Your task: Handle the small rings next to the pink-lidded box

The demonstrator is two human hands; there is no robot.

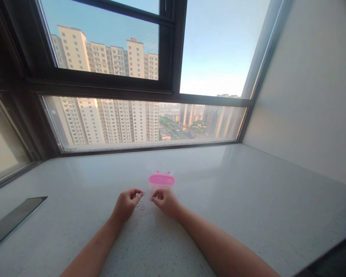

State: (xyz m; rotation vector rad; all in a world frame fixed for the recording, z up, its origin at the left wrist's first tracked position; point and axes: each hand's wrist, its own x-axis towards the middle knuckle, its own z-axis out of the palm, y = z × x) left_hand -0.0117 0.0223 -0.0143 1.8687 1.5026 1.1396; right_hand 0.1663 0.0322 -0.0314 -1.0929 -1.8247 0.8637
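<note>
My left hand point(126, 204) pinches a small dark hair tie point(144, 193) between thumb and forefinger. Facing it, my right hand point(167, 202) holds another small dark hair tie point(150, 199) at its fingertips. A narrow gap separates the two loops. On the counter beside my left fingers lie several tiny pale and pink hair ties point(142, 207). Just behind my right hand stands a clear plastic box with a bright pink oval part point(161, 179); my hand hides some of its front.
The pale speckled counter point(236, 200) runs up to a dark-framed window point(109, 90). At the left lies a flat dark panel point(15, 219), perhaps a tablet. A white wall point(302, 96) rises at the right, and a dark object point(331, 257) cuts into the lower right corner.
</note>
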